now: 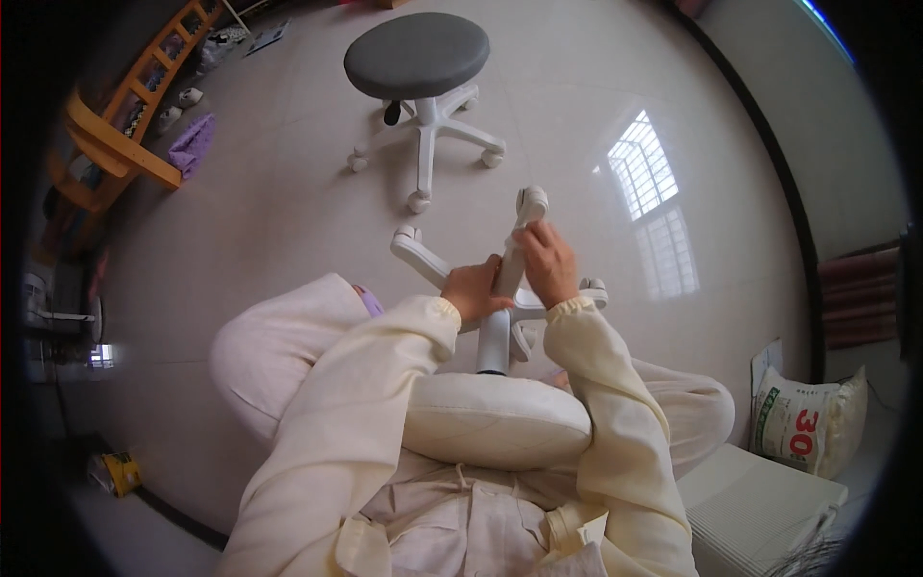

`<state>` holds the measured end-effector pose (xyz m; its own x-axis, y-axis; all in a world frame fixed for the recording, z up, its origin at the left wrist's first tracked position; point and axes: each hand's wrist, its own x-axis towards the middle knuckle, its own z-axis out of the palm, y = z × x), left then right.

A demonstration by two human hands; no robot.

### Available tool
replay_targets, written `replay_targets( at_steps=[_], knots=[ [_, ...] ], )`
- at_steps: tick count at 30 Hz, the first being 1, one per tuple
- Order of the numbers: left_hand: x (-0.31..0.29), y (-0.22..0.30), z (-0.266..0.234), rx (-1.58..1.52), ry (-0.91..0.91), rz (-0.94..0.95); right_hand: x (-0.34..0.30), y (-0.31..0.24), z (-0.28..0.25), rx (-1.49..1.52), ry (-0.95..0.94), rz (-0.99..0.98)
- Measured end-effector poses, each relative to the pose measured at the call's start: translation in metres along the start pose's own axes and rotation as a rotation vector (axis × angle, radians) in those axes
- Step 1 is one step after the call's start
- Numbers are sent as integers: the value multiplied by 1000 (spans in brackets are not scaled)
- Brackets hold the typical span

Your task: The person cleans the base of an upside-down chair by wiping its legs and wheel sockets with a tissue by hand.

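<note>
A white swivel stool lies tipped between my bent legs. Its round cushioned seat (495,420) rests against my lap, and its post (493,341) points away from me to a white base with several legs. My left hand (474,288) is closed around one base leg (511,273), low down near the hub. Higher on that same leg, my right hand (548,263) grips with bent fingers, just below the caster (532,203) at its tip. Whether something small and pale lies under the right fingertips, I cannot make out. Another leg (421,257) with a caster reaches out to the left.
A grey-seated stool (417,56) stands upright on white casters ahead on the glossy tiled floor. Wooden furniture (125,144) with a purple cloth (192,146) is far left. At right sit a white printed sack (794,421) and a pale ribbed box (760,505).
</note>
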<state>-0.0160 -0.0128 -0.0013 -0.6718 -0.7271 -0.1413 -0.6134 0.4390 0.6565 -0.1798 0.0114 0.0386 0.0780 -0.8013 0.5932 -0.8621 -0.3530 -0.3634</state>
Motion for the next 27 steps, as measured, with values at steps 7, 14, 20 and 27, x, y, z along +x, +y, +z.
replay_targets(
  at_steps=[7,14,20,27],
  knots=[
    [3,-10,3,76,37,8,-33,-24,6,165,-150,55],
    [-1,0,-3,34,-13,7,56,7,-19,3,34,161],
    [-2,0,-1,-3,-40,-9,44,-1,-7,-87,136,270],
    [0,8,-4,42,-69,-27,23,4,-6,19,252,472]
  ],
)
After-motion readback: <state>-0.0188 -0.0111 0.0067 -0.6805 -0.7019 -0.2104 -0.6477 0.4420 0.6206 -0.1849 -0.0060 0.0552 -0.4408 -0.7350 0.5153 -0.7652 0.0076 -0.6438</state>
